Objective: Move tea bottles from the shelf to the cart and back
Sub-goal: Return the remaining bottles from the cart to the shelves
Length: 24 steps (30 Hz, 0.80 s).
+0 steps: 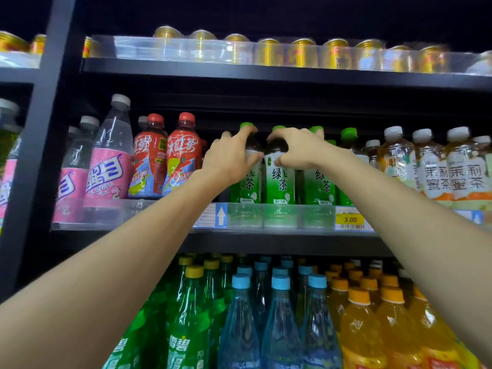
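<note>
Several green tea bottles with green caps stand in a row on the middle shelf (266, 237). My left hand (233, 153) grips the shoulder of the leftmost green tea bottle (249, 186), fingers curled over its neck below the cap. My right hand (298, 149) grips the neck of the second green tea bottle (279, 182) beside it. Both bottles stand upright on the shelf behind the clear front rail. A third green tea bottle (320, 185) stands to the right, partly hidden by my right wrist. No cart is in view.
Red iced tea bottles (165, 161) and pink soda bottles (109, 169) stand to the left, jasmine tea bottles (447, 171) to the right. Gold cans (269, 51) line the top shelf. Large green, blue and orange soda bottles (279, 315) fill the shelf below. A yellow price tag (350, 219) reads 3.00.
</note>
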Tool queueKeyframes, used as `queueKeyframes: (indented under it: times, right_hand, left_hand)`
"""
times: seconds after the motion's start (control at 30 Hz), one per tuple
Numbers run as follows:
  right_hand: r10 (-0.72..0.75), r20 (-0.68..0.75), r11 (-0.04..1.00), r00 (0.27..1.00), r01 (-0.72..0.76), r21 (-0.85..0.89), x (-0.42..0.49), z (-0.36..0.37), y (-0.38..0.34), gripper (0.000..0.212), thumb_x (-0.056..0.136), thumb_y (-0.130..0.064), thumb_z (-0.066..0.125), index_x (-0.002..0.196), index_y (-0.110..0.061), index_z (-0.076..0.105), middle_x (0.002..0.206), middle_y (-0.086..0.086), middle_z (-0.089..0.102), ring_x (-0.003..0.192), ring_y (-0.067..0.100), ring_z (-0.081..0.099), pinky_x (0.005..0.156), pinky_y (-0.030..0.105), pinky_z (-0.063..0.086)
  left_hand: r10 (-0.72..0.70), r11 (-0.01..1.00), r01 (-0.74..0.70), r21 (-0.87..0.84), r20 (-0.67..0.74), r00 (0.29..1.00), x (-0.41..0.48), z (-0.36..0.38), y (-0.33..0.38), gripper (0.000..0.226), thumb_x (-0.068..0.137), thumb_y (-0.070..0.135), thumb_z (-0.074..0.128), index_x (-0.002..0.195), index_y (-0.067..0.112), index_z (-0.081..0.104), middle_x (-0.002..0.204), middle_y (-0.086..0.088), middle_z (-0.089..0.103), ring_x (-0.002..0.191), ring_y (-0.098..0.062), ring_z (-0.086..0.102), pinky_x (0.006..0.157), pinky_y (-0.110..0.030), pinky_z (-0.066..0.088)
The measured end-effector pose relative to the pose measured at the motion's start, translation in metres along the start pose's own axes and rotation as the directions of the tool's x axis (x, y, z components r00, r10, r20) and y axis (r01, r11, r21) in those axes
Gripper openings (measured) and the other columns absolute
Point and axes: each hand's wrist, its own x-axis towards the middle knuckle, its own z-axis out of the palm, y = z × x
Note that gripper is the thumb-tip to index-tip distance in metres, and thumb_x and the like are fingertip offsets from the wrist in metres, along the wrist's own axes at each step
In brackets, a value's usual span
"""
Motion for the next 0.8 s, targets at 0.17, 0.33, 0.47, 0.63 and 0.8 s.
queueKeyframes:
  times: [0.17, 0.33, 0.47, 0.63, 0.8]
  right_hand:
    - [-0.044, -0.021, 0.999, 0.999, 0.044, 0.000, -0.008, -0.004, 0.002, 0.064, 0.092, -0.024, 0.065, 0.151, -0.031, 0.040, 0.150, 0.018, 0.036, 0.141, 0.035, 0.030, 0.113, 0.046, 0.025]
    - [-0.011, -0.035, 1.000, 0.999, 0.011, -0.004, -0.002, 0.003, 0.003, 0.064, 0.091, -0.024, 0.065, 0.149, -0.034, 0.040, 0.147, 0.016, 0.038, 0.137, 0.038, 0.034, 0.111, 0.046, 0.026]
    - [0.024, -0.083, 1.000, 0.996, -0.024, -0.002, -0.003, 0.011, 0.001, 0.066, 0.089, -0.022, 0.064, 0.149, -0.035, 0.040, 0.142, 0.014, 0.041, 0.130, 0.038, 0.041, 0.110, 0.044, 0.025]
    - [0.021, -0.170, 0.998, 0.985, -0.030, -0.049, -0.012, 0.012, -0.003, 0.063, 0.089, -0.020, 0.063, 0.148, -0.030, 0.043, 0.134, 0.014, 0.050, 0.127, 0.034, 0.045, 0.109, 0.042, 0.028]
    - [0.009, -0.250, 0.998, 0.968, -0.023, -0.053, -0.023, 0.014, 0.000, 0.057, 0.090, -0.026, 0.062, 0.145, -0.027, 0.046, 0.135, 0.012, 0.050, 0.128, 0.032, 0.042, 0.107, 0.041, 0.030]
  left_hand:
    - [0.006, 1.000, -0.004, 0.029, -0.066, 0.998, -0.005, 0.003, 0.001, 0.059, 0.093, 0.054, 0.060, 0.143, 0.032, 0.040, 0.117, -0.019, 0.057, 0.106, -0.042, 0.058, 0.089, -0.051, 0.050]
    - [0.001, 0.997, 0.006, 0.071, -0.092, 0.996, -0.007, 0.005, 0.010, 0.056, 0.093, 0.052, 0.061, 0.139, 0.027, 0.041, 0.116, -0.019, 0.056, 0.107, -0.041, 0.056, 0.082, -0.049, 0.049]
    - [0.010, 0.998, -0.003, 0.066, -0.094, 0.996, -0.009, 0.005, 0.009, 0.055, 0.094, 0.051, 0.061, 0.138, 0.025, 0.041, 0.116, -0.019, 0.057, 0.106, -0.040, 0.056, 0.080, -0.048, 0.048]
    - [-0.007, 0.999, 0.010, 0.041, -0.076, 0.997, -0.013, 0.000, 0.007, 0.057, 0.094, 0.053, 0.059, 0.140, 0.027, 0.039, 0.121, -0.017, 0.056, 0.106, -0.040, 0.058, 0.081, -0.049, 0.051]
    - [0.004, 0.998, 0.002, 0.069, -0.100, 0.995, -0.019, -0.004, 0.010, 0.058, 0.095, 0.060, 0.051, 0.142, 0.027, 0.040, 0.137, -0.015, 0.043, 0.116, -0.037, 0.053, 0.080, -0.045, 0.047]
